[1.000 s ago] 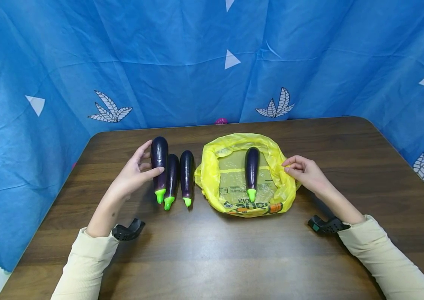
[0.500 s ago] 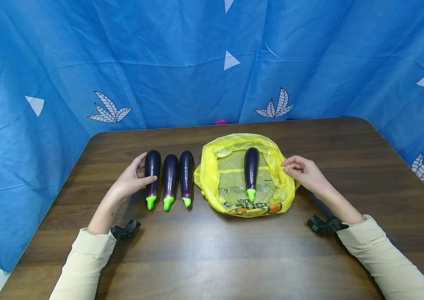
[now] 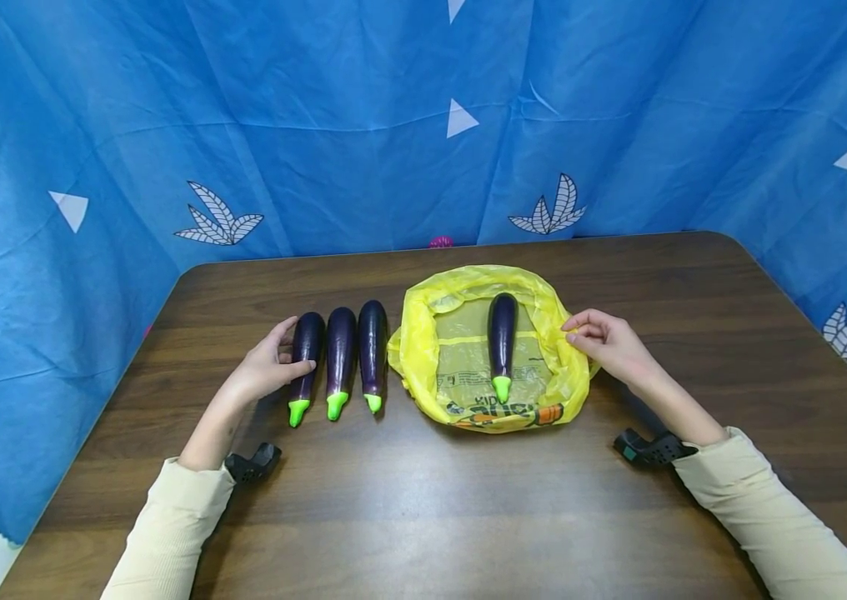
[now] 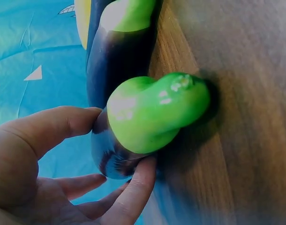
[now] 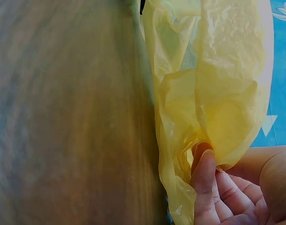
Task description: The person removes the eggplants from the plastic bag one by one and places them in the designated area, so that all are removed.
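My left hand (image 3: pixel 264 371) grips the leftmost eggplant (image 3: pixel 308 343), thumb on one side and fingers on the other. In the left wrist view its bright green stem end (image 4: pixel 147 112) points away from the palm, close over the wood. Beside it lie a middle eggplant (image 3: pixel 341 346) and a right eggplant (image 3: pixel 373 343), stems toward me. A yellow plastic bag (image 3: pixel 414 333) sits to their right, its rolled rim spread wide. Inside lies another eggplant (image 3: pixel 502 333). My right hand (image 3: pixel 613 346) pinches the bag's right edge; the right wrist view shows thin film (image 5: pixel 232 70) gathered at the fingertips.
Everything stands on a dark wooden table (image 3: pixel 423 517) with rounded back corners. A blue curtain (image 3: pixel 363 167) with white triangles and leaf prints hangs right behind and along both sides. Black wrist devices (image 3: pixel 652 448) sit at both cuffs.
The left hand has lowered the held eggplant and shifted it left, off its overlap with the middle one, into line beside the other two. The right hand and the bag have stayed put.
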`<act>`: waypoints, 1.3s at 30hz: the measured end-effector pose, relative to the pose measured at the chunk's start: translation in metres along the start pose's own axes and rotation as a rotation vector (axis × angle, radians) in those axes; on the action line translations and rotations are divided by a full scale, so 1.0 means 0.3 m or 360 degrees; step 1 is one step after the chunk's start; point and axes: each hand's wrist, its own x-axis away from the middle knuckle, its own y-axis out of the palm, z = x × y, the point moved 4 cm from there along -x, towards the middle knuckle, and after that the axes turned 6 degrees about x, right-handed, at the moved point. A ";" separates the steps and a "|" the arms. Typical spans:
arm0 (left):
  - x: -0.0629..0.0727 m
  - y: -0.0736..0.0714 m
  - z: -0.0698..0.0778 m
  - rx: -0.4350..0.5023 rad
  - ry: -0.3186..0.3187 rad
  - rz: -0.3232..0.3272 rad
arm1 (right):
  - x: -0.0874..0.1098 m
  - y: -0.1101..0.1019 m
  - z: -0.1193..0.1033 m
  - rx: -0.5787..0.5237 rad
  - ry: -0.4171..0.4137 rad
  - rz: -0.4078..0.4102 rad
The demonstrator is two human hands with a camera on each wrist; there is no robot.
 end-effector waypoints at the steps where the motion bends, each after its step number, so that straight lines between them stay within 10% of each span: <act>1: 0.000 0.000 0.001 -0.0006 0.0001 0.0005 | 0.000 0.000 0.000 0.0002 0.0000 -0.0001; 12: 0.012 -0.018 0.022 -0.0017 -0.0004 0.0029 | -0.007 -0.002 -0.008 0.0021 -0.0006 -0.0001; 23: 0.014 -0.052 0.175 -0.0200 0.0167 0.0215 | -0.008 -0.005 -0.010 0.0013 -0.0005 -0.0007; 39: -0.092 0.175 0.434 0.0165 0.0421 0.0038 | 0.004 0.000 -0.004 0.0001 -0.0020 -0.0012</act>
